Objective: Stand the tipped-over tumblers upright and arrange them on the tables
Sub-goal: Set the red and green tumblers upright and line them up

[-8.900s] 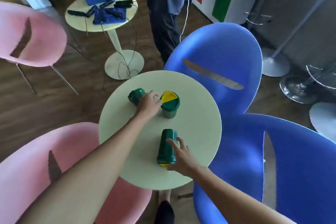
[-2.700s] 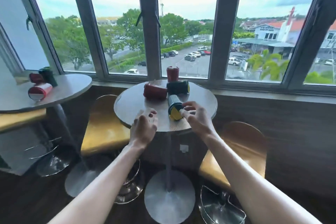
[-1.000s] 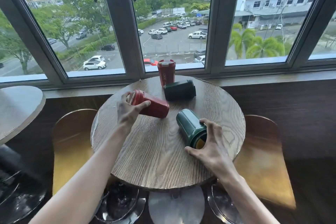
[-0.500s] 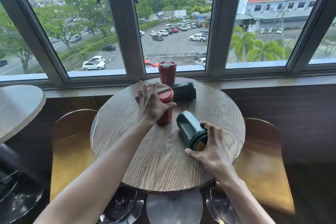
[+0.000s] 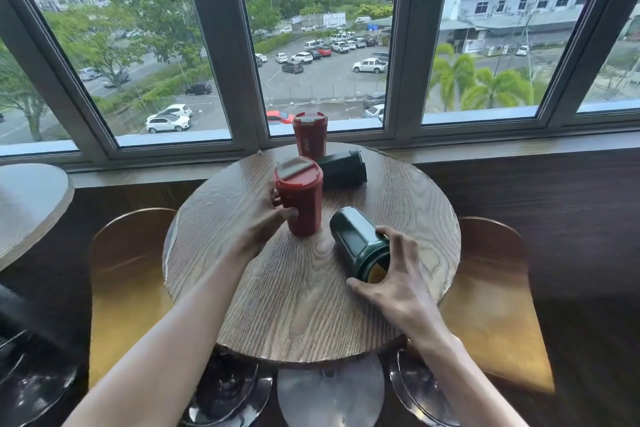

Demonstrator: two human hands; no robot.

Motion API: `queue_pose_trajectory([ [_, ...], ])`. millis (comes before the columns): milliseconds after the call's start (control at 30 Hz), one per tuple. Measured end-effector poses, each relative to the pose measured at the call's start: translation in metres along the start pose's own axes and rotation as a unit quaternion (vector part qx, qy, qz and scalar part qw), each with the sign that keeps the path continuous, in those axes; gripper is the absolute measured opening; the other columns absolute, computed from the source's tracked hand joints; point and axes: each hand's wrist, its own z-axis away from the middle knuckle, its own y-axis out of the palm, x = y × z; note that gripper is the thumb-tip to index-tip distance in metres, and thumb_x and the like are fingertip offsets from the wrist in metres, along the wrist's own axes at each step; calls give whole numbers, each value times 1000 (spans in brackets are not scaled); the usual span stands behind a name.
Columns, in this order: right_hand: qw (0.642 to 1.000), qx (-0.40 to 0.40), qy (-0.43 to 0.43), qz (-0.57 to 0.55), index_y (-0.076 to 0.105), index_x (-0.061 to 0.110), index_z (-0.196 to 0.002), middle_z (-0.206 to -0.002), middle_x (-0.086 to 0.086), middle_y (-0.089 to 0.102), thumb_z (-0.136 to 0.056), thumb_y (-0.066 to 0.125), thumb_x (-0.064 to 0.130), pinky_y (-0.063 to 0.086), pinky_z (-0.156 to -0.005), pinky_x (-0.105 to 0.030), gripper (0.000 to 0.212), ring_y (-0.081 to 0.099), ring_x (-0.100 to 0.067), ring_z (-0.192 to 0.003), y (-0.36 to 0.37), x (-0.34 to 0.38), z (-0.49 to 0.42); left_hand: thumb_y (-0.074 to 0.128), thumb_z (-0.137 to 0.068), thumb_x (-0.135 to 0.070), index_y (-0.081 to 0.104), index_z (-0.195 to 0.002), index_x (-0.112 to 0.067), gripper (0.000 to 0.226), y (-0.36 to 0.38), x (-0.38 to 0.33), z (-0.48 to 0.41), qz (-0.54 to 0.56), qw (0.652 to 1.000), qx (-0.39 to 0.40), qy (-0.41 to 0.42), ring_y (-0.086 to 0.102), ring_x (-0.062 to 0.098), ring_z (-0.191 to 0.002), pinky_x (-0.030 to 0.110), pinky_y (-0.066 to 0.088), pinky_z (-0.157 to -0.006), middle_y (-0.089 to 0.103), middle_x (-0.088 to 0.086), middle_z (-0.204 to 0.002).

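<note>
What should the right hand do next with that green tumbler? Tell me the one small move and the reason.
Probably tip it upright. The near green tumbler lies on its side on the round table, and the right hand already has its grip around the lid end. The left hand holds the red tumbler, which already stands. The far green tumbler also lies tipped, untouched.

A café: round wooden table (image 5: 294,305), stools (image 5: 498,315), big windows (image 5: 325,45).
</note>
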Motion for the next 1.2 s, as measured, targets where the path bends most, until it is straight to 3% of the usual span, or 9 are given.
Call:
queue_pose_trajectory([
  [133,1000,-2,-4,5,31,40,-136,-135,8,31,-65,82,42,47,-99,-35,87,44,-14,-122,1,-1,-1,82,-61,-21,48,-128,-12,75,5,10,5,-89,994,-50,33,57,11,-97,22,49,-74,55,3,-112],
  [267,1000,-3,-9,11,30,40,-136,-135,9,31,-65,83,43,49,-98,-37,88,44,-14,-121,2,-2,-1,89,-56,-36,41,-124,-11,87,17,19,4,-181,963,-195,48,45,18,-111,32,44,-97,41,3,-116],
  [333,1000,-4,-11,10,30,39,-136,-135,8,31,-65,83,43,49,-98,-37,89,45,-15,-121,2,-2,-1,90,-61,-29,33,-126,-8,89,20,22,3,-152,970,-184,42,43,14,-112,25,38,-98,44,4,-121],
  [433,1000,-2,-10,8,30,37,-138,-135,7,31,-66,83,42,48,-98,-35,89,45,-16,-122,2,-3,-1,85,-56,-28,27,-129,-15,95,19,26,5,-61,989,-132,24,59,22,-109,39,49,-95,59,8,-119],
  [767,1000,-23,-11,8,24,37,-138,-130,11,30,-69,80,43,51,-94,-41,89,47,-17,-118,4,-1,7,86,-62,-40,49,-120,-14,74,22,30,12,-153,974,-170,5,45,16,-108,30,42,-97,49,-1,-106],
  [833,1000,-27,-11,-6,22,35,-139,-133,10,30,-68,82,43,48,-95,-35,93,44,-14,-119,5,-2,7,79,-57,-34,52,-111,-16,62,23,30,16,-82,985,-148,15,58,20,-98,23,51,-85,58,2,-102],
  [933,999,-34,-5,-22,20,37,-137,-132,10,27,-64,85,42,47,-93,-33,98,40,-11,-120,9,-4,11,80,-64,-19,45,-111,-14,59,22,32,18,-65,986,-149,23,60,15,-89,6,46,-63,59,3,-102],
  [1100,998,-57,-5,-16,17,38,-141,-130,8,23,-62,85,42,49,-100,-49,104,34,-19,-129,16,-6,16,87,-68,-17,37,-123,-7,74,25,34,20,-100,978,-180,41,62,17,-100,9,49,-74,56,4,-116],
  [1200,998,-63,-1,-29,18,38,-142,-132,7,26,-65,86,35,51,-98,-48,103,37,-16,-126,10,-3,11,88,-66,-20,37,-121,-8,77,26,36,19,-108,974,-190,51,64,20,-101,28,54,-87,56,6,-118],
])
